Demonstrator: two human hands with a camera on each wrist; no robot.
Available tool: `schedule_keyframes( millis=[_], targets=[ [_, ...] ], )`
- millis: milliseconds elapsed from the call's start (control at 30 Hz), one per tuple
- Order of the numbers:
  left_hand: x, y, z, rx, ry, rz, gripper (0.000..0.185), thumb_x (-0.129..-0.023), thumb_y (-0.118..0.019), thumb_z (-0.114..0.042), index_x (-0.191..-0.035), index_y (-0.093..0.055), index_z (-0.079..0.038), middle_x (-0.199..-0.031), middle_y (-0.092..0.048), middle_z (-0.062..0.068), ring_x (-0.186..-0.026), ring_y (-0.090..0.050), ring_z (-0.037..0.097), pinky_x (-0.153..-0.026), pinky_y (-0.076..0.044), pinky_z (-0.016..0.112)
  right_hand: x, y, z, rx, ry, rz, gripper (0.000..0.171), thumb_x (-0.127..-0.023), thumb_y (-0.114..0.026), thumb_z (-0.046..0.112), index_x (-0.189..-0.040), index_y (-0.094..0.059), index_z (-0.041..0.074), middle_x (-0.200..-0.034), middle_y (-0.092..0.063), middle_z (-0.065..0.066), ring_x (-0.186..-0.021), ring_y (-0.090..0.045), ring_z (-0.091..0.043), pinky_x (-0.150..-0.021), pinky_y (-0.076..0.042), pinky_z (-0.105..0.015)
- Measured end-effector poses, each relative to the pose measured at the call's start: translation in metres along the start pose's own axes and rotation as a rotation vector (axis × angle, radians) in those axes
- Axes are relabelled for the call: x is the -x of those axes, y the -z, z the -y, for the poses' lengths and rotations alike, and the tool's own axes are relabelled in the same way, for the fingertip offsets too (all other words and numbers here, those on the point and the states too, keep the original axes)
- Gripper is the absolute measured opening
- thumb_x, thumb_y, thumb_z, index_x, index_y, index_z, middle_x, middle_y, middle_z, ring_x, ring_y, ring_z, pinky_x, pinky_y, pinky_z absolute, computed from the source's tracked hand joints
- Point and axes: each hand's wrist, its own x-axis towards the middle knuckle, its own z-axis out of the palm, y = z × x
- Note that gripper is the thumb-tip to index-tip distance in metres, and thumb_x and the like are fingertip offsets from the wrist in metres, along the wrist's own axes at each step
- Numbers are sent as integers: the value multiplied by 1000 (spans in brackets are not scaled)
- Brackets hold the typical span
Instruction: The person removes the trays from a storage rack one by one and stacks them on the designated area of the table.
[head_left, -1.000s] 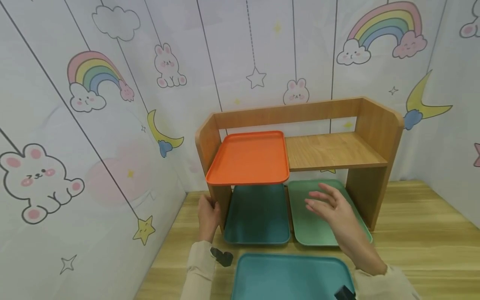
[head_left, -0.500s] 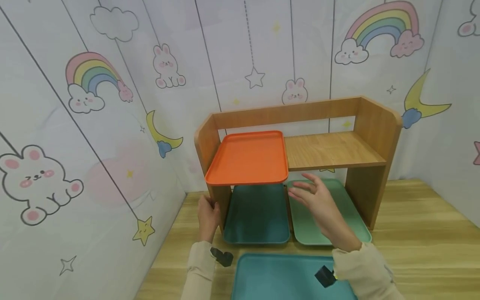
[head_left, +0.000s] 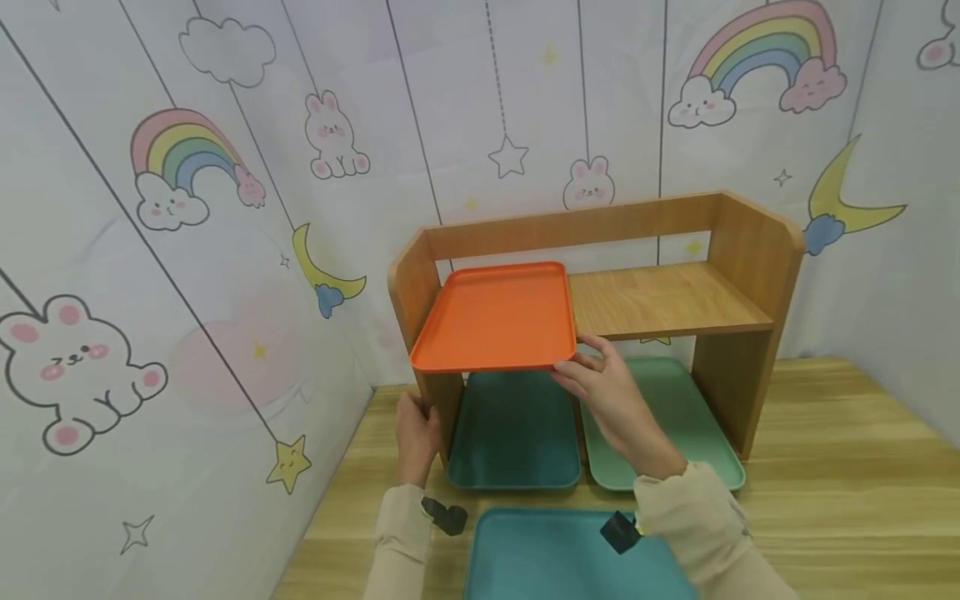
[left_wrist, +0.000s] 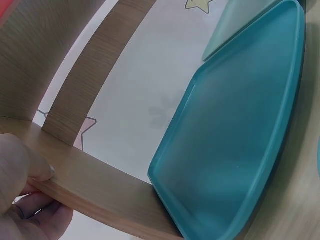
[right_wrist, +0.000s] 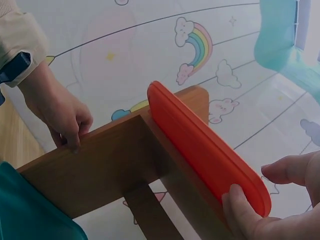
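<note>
In the head view an orange tray (head_left: 498, 317) lies on the upper left board of a wooden desktop shelf (head_left: 667, 300), its front edge jutting past the board. My right hand (head_left: 615, 400) is at the tray's front right corner. The right wrist view shows its fingers extended on both sides of the orange rim, with one fingertip against the underside. My left hand (head_left: 417, 433) grips the front edge of the shelf's left side panel (left_wrist: 95, 190), thumb on one face and fingers on the other.
Under the shelf a dark teal tray (head_left: 517, 433) and a light green tray (head_left: 630, 458) lie side by side. Another teal tray (head_left: 577, 550) is on the wooden table (head_left: 840, 467) in front. A wall with printed cartoons (head_left: 225, 350) stands behind and at the left.
My right hand has moved left from over the light green tray to the orange tray's front right corner. The left hand stays on the side panel, and the trays keep their places.
</note>
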Motion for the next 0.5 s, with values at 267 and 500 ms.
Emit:
schedule_keyframes(
  millis=[267,500],
  targets=[
    [0,0,0,2,2,3,10,-88,-54,-1,-93,-46,-1,-89,-52,15,-82,-52,27,-70,-45,40,-7,-7,-3,-35,3,-6,69,-95,-51,1,-151,-10,7,-133,-39,-22,-116,-55,-22,-98,-46,-30],
    [0,0,0,-2,-18,-9,10,-87,-55,-1,-92,-47,-1,-87,-52,16,-79,-51,27,-69,-44,39,-10,-11,-5,-62,30,-15,62,-98,-47,2,-152,-16,7,-141,-39,-22,-129,-47,-30,-98,-46,-31]
  ],
)
